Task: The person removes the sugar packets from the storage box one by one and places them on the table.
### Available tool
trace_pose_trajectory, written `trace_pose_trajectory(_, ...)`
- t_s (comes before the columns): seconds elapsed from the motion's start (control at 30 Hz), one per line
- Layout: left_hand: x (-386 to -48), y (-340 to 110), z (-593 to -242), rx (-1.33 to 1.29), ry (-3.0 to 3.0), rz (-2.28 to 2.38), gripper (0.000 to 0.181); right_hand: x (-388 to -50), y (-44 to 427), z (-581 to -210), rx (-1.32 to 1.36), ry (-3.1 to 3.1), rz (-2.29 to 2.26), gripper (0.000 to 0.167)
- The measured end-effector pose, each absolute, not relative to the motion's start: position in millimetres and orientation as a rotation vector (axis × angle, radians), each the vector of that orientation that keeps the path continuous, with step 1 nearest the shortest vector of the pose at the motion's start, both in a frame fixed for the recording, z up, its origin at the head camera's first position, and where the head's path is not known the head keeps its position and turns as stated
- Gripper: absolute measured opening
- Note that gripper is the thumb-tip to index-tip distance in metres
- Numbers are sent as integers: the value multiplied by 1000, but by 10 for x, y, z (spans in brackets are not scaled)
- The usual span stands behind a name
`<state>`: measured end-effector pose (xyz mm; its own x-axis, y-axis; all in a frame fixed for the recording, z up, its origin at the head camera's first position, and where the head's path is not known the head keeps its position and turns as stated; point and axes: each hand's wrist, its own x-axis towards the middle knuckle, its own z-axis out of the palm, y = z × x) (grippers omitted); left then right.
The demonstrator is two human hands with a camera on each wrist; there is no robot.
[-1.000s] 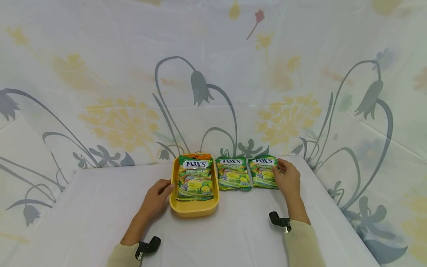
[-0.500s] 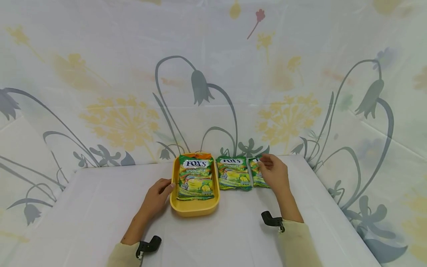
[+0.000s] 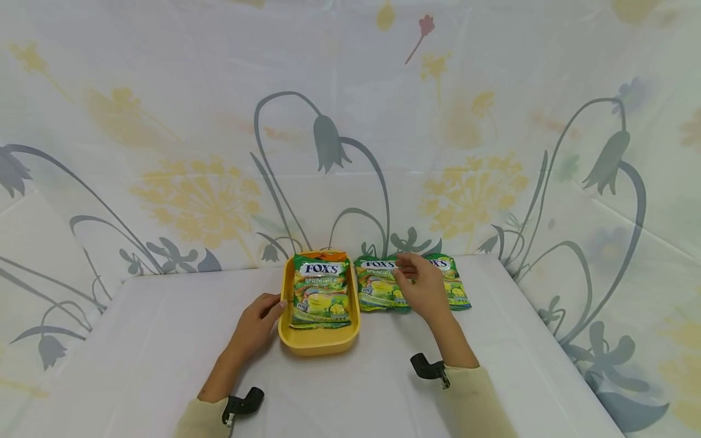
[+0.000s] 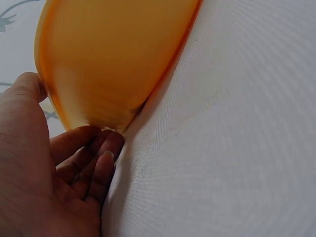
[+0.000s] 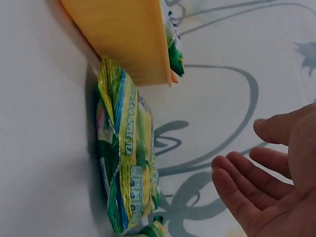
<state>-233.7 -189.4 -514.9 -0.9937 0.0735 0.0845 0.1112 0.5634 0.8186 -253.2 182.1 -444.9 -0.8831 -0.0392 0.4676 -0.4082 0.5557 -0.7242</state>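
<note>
The tray (image 3: 320, 348) is gripped by the left hand (image 3: 257, 319); the bag (image 3: 380, 288) beside the empty, loose-fingered right hand (image 3: 427, 287) is best pinched flat.

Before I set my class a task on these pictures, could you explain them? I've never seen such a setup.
There's no machine, only a person's two bare hands. The wide picture comes from a camera worn on the head; the two close ones come from cameras worn on the wrists. On the white table sits a yellow tray with a green packet in it. To its right lie a middle packet and a right packet. The left hand holds the tray's edge. The right hand hovers near the packets, holding nothing.
</note>
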Motion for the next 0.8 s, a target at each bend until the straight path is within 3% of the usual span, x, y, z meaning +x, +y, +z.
trace_pose_trajectory(0.43,-2326,-1901,-5145,-145,-2744,-1454,51,-2490,1395,-4556,544,-2448,1254,32)
trace_pose_trajectory(0.8,-2332,-1898,-5149,-169,-2738,-1437,51,-2436,1112,-4637,647,-2554,1111,41)
